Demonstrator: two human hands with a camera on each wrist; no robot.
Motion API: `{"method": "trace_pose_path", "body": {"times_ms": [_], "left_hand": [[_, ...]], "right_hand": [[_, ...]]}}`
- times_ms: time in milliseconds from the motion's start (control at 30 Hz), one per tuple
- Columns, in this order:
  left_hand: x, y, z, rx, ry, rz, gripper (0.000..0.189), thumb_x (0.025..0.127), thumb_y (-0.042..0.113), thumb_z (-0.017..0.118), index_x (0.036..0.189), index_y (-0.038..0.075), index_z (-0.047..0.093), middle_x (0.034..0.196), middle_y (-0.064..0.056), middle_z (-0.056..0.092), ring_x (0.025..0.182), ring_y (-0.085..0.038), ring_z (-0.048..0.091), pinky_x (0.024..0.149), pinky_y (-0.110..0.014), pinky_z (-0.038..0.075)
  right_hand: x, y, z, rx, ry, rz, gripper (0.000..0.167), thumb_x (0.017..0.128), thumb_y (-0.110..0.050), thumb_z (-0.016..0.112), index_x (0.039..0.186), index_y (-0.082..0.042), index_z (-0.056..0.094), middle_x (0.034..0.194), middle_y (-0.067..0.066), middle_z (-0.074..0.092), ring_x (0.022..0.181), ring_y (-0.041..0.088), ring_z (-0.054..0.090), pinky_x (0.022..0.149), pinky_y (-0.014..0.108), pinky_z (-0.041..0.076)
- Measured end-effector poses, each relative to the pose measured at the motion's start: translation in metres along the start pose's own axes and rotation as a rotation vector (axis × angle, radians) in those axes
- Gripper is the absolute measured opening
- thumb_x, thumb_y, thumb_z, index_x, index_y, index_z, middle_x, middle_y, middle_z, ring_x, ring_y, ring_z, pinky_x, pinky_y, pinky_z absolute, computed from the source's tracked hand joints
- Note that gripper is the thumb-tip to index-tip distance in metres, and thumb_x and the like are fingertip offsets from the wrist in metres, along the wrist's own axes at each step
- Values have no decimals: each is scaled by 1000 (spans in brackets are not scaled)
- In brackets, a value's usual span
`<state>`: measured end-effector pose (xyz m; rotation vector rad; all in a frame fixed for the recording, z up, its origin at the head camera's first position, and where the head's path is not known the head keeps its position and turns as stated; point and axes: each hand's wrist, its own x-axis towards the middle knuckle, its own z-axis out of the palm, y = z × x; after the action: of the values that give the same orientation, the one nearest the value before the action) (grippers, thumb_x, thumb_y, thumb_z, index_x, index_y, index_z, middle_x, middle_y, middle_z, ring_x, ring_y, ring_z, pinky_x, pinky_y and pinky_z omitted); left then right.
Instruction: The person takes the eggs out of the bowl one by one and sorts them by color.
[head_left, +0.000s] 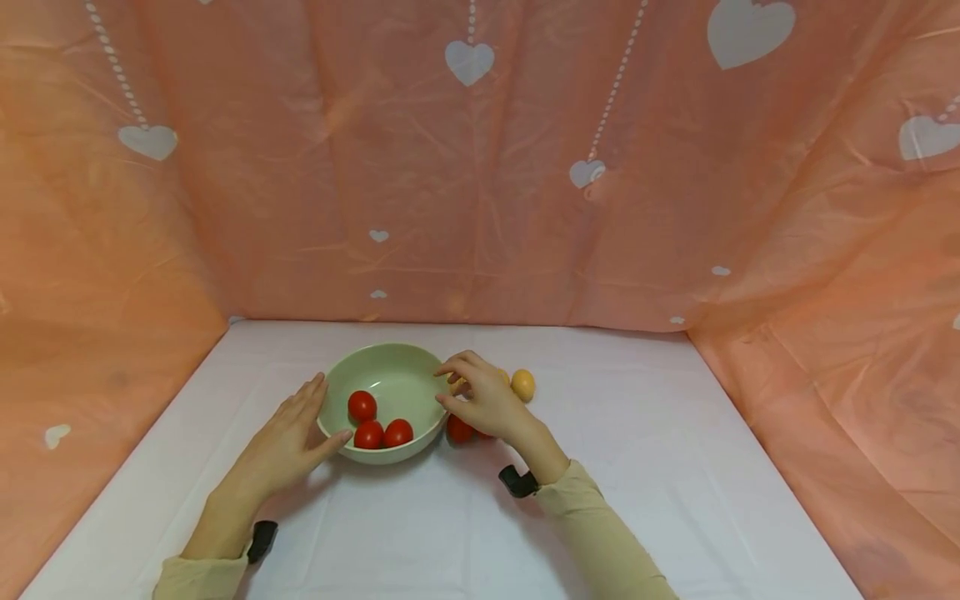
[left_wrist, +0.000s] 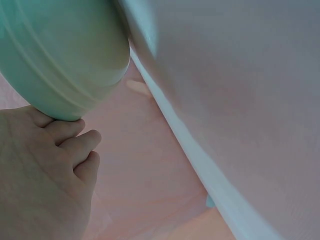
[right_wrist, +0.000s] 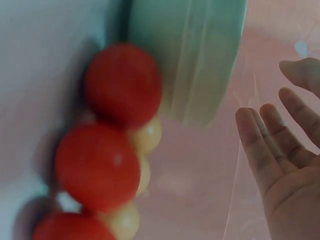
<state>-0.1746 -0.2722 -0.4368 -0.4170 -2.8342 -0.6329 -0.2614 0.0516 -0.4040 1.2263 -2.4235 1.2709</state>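
Note:
A pale green bowl stands on the white table with three red tomatoes inside, towards its front left. My left hand rests against the bowl's left side, fingers extended along it and thumb at the front rim. In the left wrist view, its fingers touch the bowl's outer wall. My right hand hovers at the right rim, fingers loosely bent and holding nothing. Beneath it lie more red tomatoes, partly hidden in the head view. Small yellow fruits sit behind them.
White cloth covers the table. A peach curtain with pale hearts hangs behind it and along both sides. Each wrist carries a small black device.

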Motion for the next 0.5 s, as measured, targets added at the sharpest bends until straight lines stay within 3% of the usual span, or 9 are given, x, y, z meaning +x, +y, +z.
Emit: {"method": "trace_pose_path", "body": {"times_ms": [267,500], "left_hand": [[-1,1,-1,-4,-6,-16,96,98,51,67,157,-13,29,166,-31,25,151,-51,26,123,-64,24],[0,-1,1,-3,-8,-11,95,98,51,67,157,-13,28,166,-30,25,152,-50,26,122,-64,24]], "right_hand": [[24,-12,30,-22,-117,12,30,95,-10,75,123,-2,68,122,13,62,107,34,68,86,26,61],[42,-16,52,-40,-205,48,32,96,-11,74,126,-2,68,125,17,62,107,31,67,81,13,56]]}}
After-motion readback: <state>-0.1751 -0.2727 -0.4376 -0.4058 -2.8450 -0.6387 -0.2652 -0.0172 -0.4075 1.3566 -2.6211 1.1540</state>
